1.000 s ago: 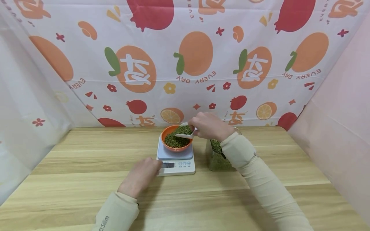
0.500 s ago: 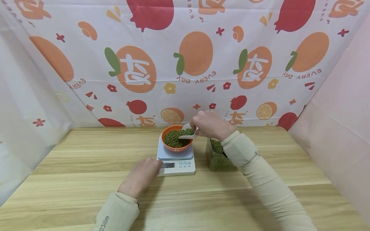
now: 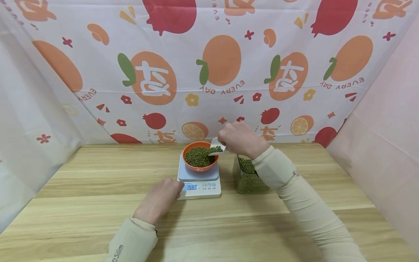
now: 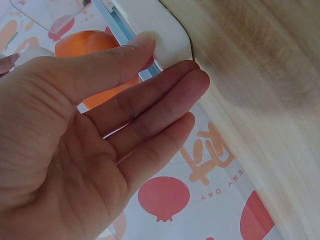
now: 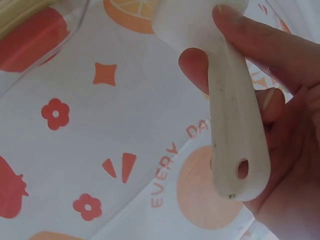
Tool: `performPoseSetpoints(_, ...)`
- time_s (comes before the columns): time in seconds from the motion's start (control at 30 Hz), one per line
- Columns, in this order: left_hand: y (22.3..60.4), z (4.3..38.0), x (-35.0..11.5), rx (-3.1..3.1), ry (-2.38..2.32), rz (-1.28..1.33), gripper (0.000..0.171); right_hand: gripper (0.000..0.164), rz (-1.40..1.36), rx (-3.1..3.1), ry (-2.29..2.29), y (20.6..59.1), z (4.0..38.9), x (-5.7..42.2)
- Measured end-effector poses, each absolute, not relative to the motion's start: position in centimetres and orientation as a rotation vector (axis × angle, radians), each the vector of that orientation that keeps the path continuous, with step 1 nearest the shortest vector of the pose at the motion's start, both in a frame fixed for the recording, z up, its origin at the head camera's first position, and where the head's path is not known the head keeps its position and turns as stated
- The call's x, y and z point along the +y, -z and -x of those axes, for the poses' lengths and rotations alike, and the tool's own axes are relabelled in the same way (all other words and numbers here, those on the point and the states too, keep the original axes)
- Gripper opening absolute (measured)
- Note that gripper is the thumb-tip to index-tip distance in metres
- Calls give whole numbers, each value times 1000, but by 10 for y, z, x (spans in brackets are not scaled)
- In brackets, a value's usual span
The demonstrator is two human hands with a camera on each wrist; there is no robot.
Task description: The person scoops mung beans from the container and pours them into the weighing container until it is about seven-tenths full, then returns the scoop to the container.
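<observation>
An orange bowl (image 3: 200,169) of green mung beans (image 3: 197,157) sits on the platform of a white kitchen scale (image 3: 214,193), whose display is lit with digits. My left hand (image 3: 160,200) is at the scale's front left corner. In the left wrist view the thumb lies on the white casing and the fingertips meet its edge, pinching the corner. With my right hand (image 3: 242,138) I grip the handle of a white scoop (image 5: 232,110) from above. The scoop carries some beans, and its lip tilts down over the bowl's right side.
A clear container (image 3: 250,183) of mung beans stands right of the scale, partly hidden behind my right forearm. The wooden table (image 3: 98,189) ends at a fruit-print curtain (image 3: 226,109) close behind the bowl.
My right hand has drawn the scoop up and right towards the bowl's rim, and fewer beans are in it. The scale's display has lit up. The left hand has stayed in place.
</observation>
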State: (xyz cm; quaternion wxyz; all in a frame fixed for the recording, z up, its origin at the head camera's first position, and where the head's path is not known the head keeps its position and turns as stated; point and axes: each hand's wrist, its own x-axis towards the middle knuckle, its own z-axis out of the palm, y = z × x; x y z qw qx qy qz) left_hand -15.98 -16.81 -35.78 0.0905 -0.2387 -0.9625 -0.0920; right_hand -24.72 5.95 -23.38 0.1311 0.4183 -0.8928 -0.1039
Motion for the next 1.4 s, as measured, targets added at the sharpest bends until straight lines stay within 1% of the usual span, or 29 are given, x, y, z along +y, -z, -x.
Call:
performPoseSetpoints(0.43, 357, 162, -168, -2896, 269, 709, 11, 17, -1152, -2552, 420, 227, 242, 59)
performPoseSetpoints(1.17, 356, 161, -168, -2903, 280, 715, 15, 13, -1153, -2584, 382, 231, 239, 63)
performPoseSetpoints(1.4, 358, 160, -168, -2877, 248, 724, 14, 11, -1114, -2591, 283, 232, 239, 72)
